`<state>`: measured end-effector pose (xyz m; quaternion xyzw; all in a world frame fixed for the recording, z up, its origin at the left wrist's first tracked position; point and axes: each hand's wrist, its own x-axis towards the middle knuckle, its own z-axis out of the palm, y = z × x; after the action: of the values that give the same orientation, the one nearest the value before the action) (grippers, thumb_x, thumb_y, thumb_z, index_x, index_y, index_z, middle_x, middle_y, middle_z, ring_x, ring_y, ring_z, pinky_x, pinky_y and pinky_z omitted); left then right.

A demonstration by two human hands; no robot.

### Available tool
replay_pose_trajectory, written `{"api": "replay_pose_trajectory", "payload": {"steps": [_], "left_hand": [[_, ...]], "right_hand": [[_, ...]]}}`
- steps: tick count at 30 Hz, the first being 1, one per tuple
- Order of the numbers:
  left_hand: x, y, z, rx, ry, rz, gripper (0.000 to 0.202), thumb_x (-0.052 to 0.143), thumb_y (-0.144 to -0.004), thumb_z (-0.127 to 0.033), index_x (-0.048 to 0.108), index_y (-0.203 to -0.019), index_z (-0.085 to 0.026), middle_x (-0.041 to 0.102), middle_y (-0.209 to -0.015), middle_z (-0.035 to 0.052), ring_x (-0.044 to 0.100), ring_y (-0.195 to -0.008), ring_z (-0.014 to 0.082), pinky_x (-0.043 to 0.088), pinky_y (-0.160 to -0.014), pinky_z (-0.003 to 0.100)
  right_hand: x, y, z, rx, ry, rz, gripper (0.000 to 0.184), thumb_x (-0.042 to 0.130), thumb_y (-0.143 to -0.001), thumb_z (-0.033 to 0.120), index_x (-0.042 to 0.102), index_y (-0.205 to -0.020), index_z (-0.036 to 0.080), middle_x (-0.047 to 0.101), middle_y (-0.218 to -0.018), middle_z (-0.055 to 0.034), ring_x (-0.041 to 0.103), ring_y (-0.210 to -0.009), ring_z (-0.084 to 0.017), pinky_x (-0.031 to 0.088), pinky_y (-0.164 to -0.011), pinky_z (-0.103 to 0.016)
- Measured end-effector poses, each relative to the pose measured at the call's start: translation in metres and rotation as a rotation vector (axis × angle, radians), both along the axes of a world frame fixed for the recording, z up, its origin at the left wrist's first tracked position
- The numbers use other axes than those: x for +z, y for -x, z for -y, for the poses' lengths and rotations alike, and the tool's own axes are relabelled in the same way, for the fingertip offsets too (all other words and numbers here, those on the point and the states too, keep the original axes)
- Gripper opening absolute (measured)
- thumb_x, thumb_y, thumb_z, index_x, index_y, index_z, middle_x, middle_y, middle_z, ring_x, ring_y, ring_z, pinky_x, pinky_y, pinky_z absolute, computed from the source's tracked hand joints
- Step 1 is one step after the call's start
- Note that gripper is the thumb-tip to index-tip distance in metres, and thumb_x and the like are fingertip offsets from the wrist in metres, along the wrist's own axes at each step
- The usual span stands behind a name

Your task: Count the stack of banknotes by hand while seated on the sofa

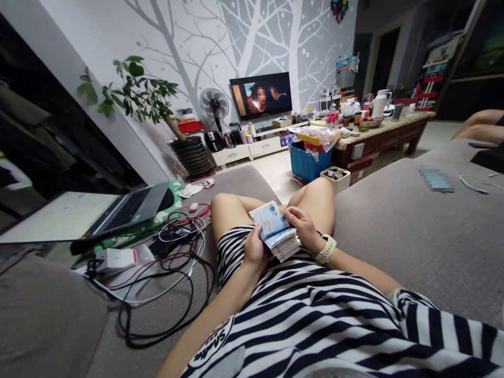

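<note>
On my lap is a thick little book (271,218) with pale blue and white pages. Its upper part stands tilted up, showing a picture and small print. A dense block of pages (285,245) fans out below it. My left hand (255,245) is closed round the book's left side, with the thumb lying on the page. At the right edge, my right hand (302,226) pinches the raised page between thumb and fingers. A pale watch (327,249) is on my right wrist. The print is too small to read.
Left of me on the grey sofa (394,231) lie tangled cables (185,262), a white box (116,259) and an open laptop (129,207). A phone (436,179) rests to the right. Ahead are a blue bin (311,164), a cluttered table (378,137) and another person's leg (480,126).
</note>
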<state>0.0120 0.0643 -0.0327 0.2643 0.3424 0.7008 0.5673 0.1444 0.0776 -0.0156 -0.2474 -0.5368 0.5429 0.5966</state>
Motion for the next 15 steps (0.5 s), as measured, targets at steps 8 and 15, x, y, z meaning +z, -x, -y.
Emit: {"api": "replay_pose_trajectory", "payload": {"steps": [8,15], "left_hand": [[-0.0017,0.0009,0.0,0.034,0.016,-0.036,0.021,0.06,-0.072,-0.023,0.071,-0.085,-0.011,0.074,-0.087,0.0086,0.069,-0.089,0.0239,0.049,-0.09,0.038],[-0.0004,-0.0002,0.0028,0.005,0.011,-0.01,0.018,0.064,-0.069,-0.024,0.07,-0.078,-0.01,0.073,-0.079,0.0092,0.068,-0.088,0.0267,0.049,-0.089,0.04]], "right_hand": [[-0.0005,-0.0002,0.0006,0.014,0.007,-0.024,0.034,0.064,-0.075,0.05,0.052,-0.066,0.019,0.039,-0.058,0.0044,0.033,-0.053,-0.01,0.027,-0.05,-0.025],[-0.0068,-0.0009,-0.0029,0.031,0.014,-0.001,0.038,0.057,-0.079,0.055,0.056,-0.068,0.019,0.046,-0.051,0.0035,0.038,-0.048,-0.011,0.029,-0.049,-0.025]]}}
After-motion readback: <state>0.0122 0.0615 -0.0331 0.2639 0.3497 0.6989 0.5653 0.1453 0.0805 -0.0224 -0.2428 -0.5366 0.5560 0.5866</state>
